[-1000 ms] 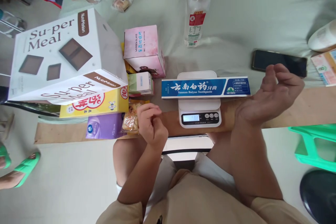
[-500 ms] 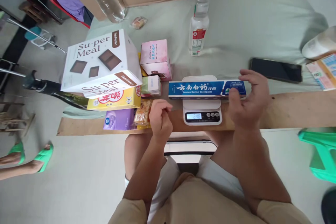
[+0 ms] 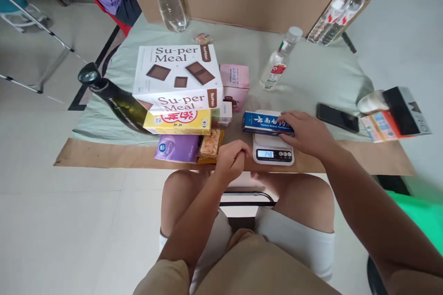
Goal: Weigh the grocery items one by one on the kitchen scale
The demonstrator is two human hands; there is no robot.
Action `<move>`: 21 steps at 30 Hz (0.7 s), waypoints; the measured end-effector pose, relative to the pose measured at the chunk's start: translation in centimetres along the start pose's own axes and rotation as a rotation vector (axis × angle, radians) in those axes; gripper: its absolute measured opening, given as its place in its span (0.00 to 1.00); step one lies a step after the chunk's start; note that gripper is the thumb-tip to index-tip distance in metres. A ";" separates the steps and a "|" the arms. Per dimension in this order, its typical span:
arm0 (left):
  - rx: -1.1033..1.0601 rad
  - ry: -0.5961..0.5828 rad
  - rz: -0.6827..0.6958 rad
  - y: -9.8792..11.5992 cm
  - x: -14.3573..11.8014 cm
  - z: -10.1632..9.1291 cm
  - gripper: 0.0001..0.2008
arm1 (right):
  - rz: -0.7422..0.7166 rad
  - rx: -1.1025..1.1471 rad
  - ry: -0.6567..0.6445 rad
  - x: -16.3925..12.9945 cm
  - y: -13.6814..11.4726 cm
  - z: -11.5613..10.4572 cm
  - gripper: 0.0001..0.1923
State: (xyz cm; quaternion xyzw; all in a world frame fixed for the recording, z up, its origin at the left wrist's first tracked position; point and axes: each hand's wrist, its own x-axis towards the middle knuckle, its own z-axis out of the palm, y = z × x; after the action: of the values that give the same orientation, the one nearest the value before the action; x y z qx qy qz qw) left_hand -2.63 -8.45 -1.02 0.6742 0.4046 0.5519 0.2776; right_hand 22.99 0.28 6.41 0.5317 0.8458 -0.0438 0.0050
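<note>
Blue toothpaste box [image 3: 263,122] is laid across the scale [image 3: 263,140] so its near display [image 3: 265,154] is left readable, right end seemingly clasped by the half-closed right hand [image 3: 306,132], the left hand [image 3: 231,161] fisted, apparently empty.

One toothpaste box [image 3: 266,123], one kitchen scale [image 3: 273,150], one smartphone [image 3: 338,117], one Su-per Meal box [image 3: 178,77], one pink box [image 3: 236,78], four clear bottles [image 3: 277,69], one dark green bottle [image 3: 120,104].

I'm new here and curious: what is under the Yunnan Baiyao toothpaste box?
A white digital scale, showing in front of and behind the Yunnan Baiyao toothpaste box; the box and right hand hide the rest.
</note>
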 end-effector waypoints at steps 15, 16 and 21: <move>-0.023 -0.172 0.091 -0.4 -2.7 0.9 0.10 | 0.362 0.233 -0.006 2.0 -1.6 -5.3 0.37; -0.022 -0.171 0.086 -0.4 -2.6 0.8 0.10 | 0.395 0.280 0.052 2.8 -1.8 -6.4 0.37; -0.023 -0.175 0.066 -0.5 -2.3 1.0 0.10 | 0.396 0.406 0.191 10.0 -4.5 -10.5 0.32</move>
State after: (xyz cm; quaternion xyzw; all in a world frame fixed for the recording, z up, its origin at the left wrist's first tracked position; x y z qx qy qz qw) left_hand -1.94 -10.08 -2.88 0.7297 0.3501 0.5043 0.3012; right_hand 15.02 8.19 16.60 0.6784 0.6961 -0.1599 -0.1724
